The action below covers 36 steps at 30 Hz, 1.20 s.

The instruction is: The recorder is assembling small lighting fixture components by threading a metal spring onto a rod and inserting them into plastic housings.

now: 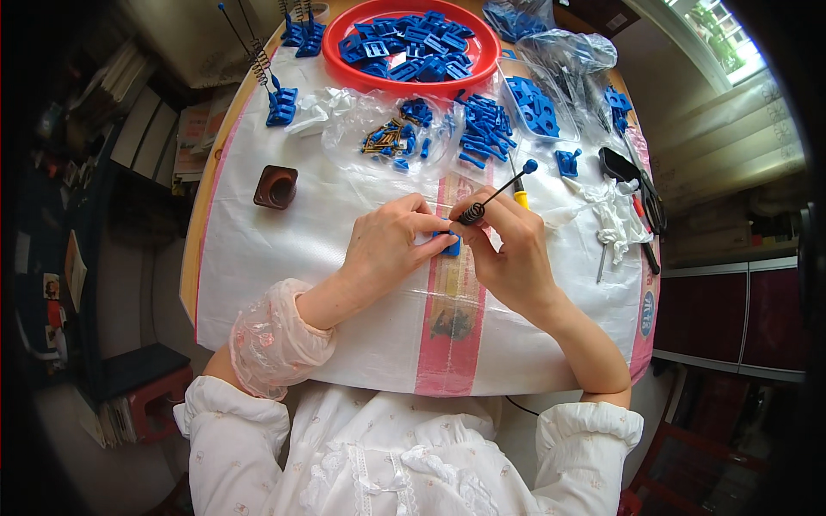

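Note:
Over the middle of the table my left hand pinches a small blue plastic piece between thumb and fingers. My right hand is closed on a black coil spring. A thin black rod rises from that spring, slanting up to the right, and ends in a blue ball. The spring's lower end is at the blue piece; my fingers hide whether they are joined. Just beyond my right hand lies a tool with a yellow handle.
A red basin holds many blue parts at the back. Loose blue pegs, a bag with brass screws and a clear box lie before it. A brown cup stands left; scissors and white cloth lie right.

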Motion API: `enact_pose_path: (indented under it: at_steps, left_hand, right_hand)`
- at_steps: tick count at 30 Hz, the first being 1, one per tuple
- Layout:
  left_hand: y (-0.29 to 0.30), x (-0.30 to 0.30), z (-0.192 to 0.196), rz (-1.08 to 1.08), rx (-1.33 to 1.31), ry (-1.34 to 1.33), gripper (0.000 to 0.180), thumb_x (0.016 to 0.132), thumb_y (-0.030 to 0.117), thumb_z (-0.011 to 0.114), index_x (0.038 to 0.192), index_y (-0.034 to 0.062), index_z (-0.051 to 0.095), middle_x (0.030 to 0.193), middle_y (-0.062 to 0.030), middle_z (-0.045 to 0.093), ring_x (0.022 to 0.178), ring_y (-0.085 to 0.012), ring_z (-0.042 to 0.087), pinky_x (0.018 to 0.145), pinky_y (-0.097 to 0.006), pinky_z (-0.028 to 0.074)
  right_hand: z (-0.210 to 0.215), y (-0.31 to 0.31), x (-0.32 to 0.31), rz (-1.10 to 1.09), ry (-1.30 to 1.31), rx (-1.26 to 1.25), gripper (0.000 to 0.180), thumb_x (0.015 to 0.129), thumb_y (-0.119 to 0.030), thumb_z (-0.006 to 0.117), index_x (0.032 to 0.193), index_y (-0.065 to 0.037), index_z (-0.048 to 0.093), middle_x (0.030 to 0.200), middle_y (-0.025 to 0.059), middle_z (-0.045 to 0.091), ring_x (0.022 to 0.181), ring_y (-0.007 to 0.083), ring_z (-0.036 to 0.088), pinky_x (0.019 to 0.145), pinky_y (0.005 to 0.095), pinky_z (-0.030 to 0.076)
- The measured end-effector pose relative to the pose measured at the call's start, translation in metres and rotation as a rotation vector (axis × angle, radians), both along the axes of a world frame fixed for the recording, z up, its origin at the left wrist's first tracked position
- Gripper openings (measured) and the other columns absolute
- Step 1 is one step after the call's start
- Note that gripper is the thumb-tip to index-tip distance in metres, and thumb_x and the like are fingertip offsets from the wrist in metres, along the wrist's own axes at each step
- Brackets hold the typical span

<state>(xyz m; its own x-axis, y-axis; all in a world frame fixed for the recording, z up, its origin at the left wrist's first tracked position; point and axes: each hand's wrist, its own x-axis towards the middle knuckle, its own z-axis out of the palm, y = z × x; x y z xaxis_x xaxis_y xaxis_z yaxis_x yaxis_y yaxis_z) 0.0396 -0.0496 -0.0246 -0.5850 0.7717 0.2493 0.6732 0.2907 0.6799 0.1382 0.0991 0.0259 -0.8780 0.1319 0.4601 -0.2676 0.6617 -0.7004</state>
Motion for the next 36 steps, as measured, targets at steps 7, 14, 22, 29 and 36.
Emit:
enact_pose_path:
  at_steps: [7,14,22,29,36]
  left_hand:
    - [0.000,0.000,0.001,-0.007,0.018,0.001,0.010,0.080,0.022,0.075,0.088,0.0162,0.075,0.080,-0.0001,0.059,0.065,-0.0165,0.060,0.058,-0.032,0.048]
    - [-0.001,0.001,0.003,0.004,-0.037,-0.008,0.011,0.080,0.025,0.075,0.089,0.0175,0.076,0.080,-0.0011,0.060,0.066,-0.0168,0.061,0.060,-0.032,0.049]
    - [-0.001,0.001,0.006,0.002,-0.061,-0.026,0.013,0.080,0.027,0.075,0.093,0.0225,0.077,0.081,-0.0025,0.061,0.074,-0.0206,0.064,0.064,-0.035,0.051]
    - [-0.002,0.002,0.006,-0.039,0.043,0.000,0.020,0.075,0.021,0.080,0.088,0.0090,0.072,0.078,-0.0025,0.058,0.063,-0.0157,0.059,0.058,-0.031,0.048]
    - [-0.004,-0.004,0.015,-0.103,0.045,-0.101,0.043,0.069,0.026,0.086,0.102,0.0072,0.066,0.080,-0.0016,0.059,0.063,-0.0135,0.054,0.060,-0.029,0.048]
  right_hand:
    - [0.000,0.002,-0.001,0.009,-0.010,-0.019,0.012,0.079,0.009,0.063,0.088,0.003,0.058,0.080,0.0145,0.056,0.068,0.0334,0.059,0.058,0.0386,0.044]
    - [-0.002,0.002,-0.001,0.024,0.001,-0.009,0.010,0.080,0.008,0.063,0.086,0.003,0.058,0.080,0.0149,0.056,0.069,0.0335,0.058,0.059,0.0390,0.043]
    - [-0.001,0.003,0.000,0.032,0.000,0.003,0.010,0.080,0.010,0.062,0.083,0.004,0.054,0.078,0.0156,0.053,0.067,0.0348,0.056,0.058,0.0398,0.042]
    - [0.001,0.004,0.001,0.044,0.006,-0.006,0.010,0.080,0.009,0.061,0.084,0.004,0.054,0.079,0.0156,0.053,0.068,0.0349,0.056,0.058,0.0394,0.043]
    - [0.002,0.004,0.001,0.057,-0.003,-0.035,0.008,0.081,0.007,0.062,0.086,0.004,0.056,0.079,0.0153,0.054,0.068,0.0341,0.057,0.059,0.0390,0.044]
